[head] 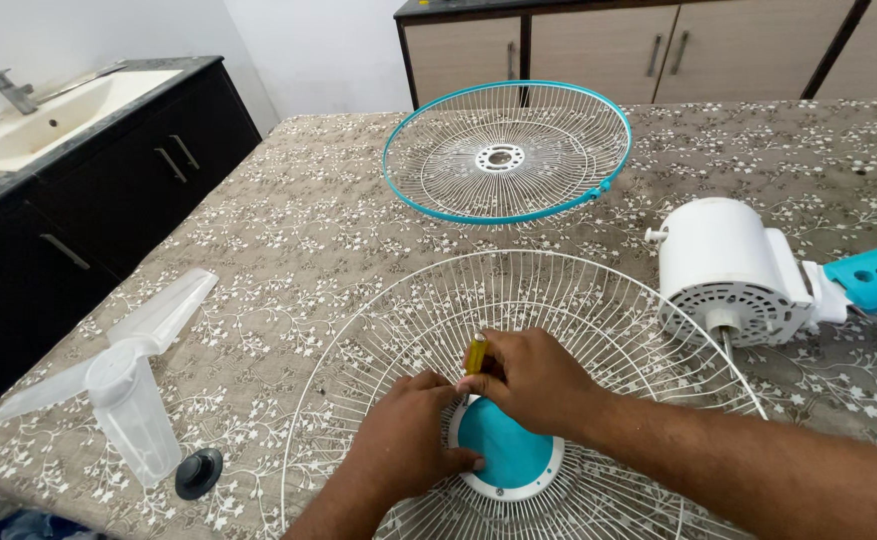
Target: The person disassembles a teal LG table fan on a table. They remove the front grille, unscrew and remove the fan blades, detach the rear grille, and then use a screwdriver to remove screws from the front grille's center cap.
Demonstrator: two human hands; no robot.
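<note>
Right hand (533, 375) grip pinching yellow-handled screwdriver (475, 353), left hand (408, 435) pressed on white wire fan guard (558, 300), teal centre cap (503, 450)

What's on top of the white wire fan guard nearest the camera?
Both hands rest on the white wire fan guard: left hand on its teal centre cap, right hand gripping a yellow-handled screwdriver. Its tip is hidden.

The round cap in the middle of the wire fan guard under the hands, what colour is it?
Teal blue, ringed in white: the centre cap of the near fan guard, clearest in the head view.

Front grille (598, 300) nearest on table (298, 220); rear grille (507, 150) behind; motor (728, 270) right; blade (123, 375), cap (198, 472) left.
</note>
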